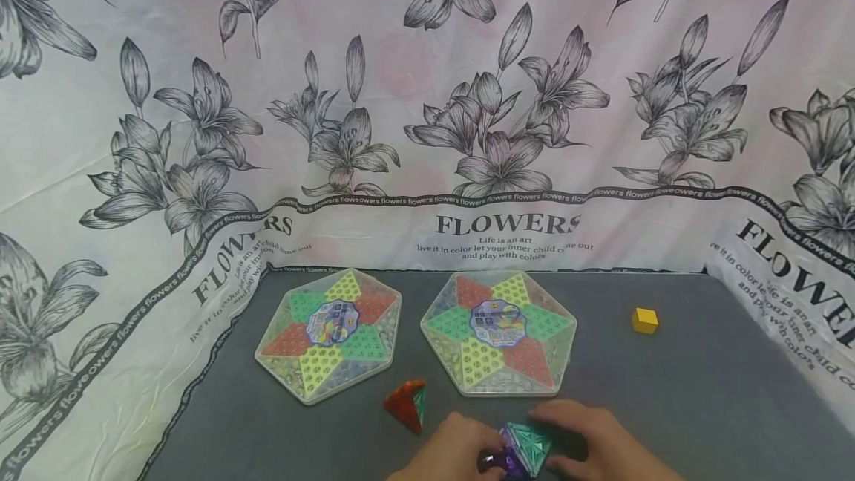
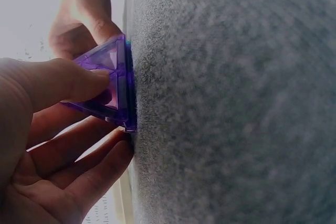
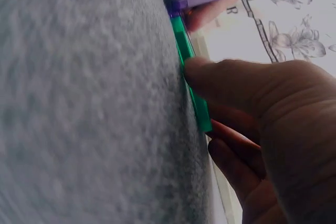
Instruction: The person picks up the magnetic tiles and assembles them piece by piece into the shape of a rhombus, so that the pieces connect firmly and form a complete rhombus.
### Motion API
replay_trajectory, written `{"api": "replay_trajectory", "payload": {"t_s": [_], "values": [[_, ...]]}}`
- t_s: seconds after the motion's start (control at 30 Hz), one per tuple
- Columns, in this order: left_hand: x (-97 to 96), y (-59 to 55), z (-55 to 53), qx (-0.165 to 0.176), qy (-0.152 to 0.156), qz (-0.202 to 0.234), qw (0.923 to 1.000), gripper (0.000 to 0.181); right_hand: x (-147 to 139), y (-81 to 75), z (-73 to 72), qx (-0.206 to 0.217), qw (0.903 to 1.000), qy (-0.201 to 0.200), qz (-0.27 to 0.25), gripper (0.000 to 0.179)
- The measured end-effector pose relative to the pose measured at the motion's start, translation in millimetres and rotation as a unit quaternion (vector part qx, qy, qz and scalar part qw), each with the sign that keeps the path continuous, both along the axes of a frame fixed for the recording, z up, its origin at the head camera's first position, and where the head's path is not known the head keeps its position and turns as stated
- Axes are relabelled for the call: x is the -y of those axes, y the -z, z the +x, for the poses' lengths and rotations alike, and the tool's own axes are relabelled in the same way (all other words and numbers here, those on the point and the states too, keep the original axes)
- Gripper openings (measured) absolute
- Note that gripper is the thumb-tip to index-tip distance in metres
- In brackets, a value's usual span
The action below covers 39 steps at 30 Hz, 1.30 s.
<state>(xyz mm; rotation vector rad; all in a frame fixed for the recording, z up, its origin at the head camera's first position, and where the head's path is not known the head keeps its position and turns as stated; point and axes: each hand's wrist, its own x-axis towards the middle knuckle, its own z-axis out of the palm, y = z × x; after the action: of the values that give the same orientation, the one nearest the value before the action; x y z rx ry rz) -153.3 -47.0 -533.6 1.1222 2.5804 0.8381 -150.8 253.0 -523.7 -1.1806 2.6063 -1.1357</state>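
Observation:
My left hand (image 1: 459, 448) pinches purple see-through triangular magnetic tiles (image 2: 119, 90) between thumb and fingers. One purple tile stands at a slant, with another flat along the tabletop in the left wrist view. Beside them, a green triangular tile (image 1: 532, 447) lies against the purple edge. My right hand (image 1: 591, 439) holds this green tile (image 3: 192, 77) low over the table, its thumb on the near side and its fingers on the far side. Left of the hands sits a small pyramid (image 1: 407, 405) with orange-red and green faces.
Two hexagonal clear cases (image 1: 320, 386) with star-patterned boards, the other case (image 1: 559, 384) to its right, lie behind the hands. A yellow cube (image 1: 645, 321) stands at the far right of the dark grey tabletop (image 1: 675, 392). A flower-printed curtain (image 1: 374, 236) encloses the back and sides.

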Motion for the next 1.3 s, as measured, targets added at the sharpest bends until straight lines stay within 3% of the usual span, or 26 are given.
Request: {"api": "replay_trajectory", "payload": {"t_s": [0.07,0.27,0.5,0.67,0.8,1.0,1.17,1.3], "values": [[0.1,0.1,-0.5,0.01,-0.001,0.008,0.9999,0.018,1,0.0,0.4,0.0,1.0,0.0,-0.006,0.05],[1.5,-0.3,1.6,-0.007,0.003,0.031,0.9995,0.017,7,1.8,3.8,-0.013,0.9987,0.018,-0.046,0.045],[2.1,-36.5,14.1,-0.033,-0.001,0.038,0.9987,0.015,24,5.5,9.6,-0.032,0.9898,0.01,-0.138,0.044],[2.6,-41.4,15.9,-0.028,-0.007,0.041,0.9987,0.015,34,11.8,10.7,-0.046,0.9817,-0.011,-0.184,0.051],[2.8,-41.3,15.1,-0.013,-0.007,0.04,0.9991,0.013,35,13.6,11.5,-0.043,0.9828,-0.005,-0.179,0.051],[2.6,-39.7,15.2,-0.023,-0.008,0.044,0.9987,0.012,34,16.3,13.0,-0.034,0.99,-0.002,-0.137,0.054],[2.5,-39.7,15.6,-0.041,-0.01,0.05,0.9979,0.016,34,19.0,13.8,-0.09,0.9895,0.019,-0.112,0.053],[2.4,-40.3,15.6,-0.04,-0.012,0.049,0.9979,0.018,33,20.3,13.5,-0.107,0.9874,0.017,-0.116,0.051]]}}
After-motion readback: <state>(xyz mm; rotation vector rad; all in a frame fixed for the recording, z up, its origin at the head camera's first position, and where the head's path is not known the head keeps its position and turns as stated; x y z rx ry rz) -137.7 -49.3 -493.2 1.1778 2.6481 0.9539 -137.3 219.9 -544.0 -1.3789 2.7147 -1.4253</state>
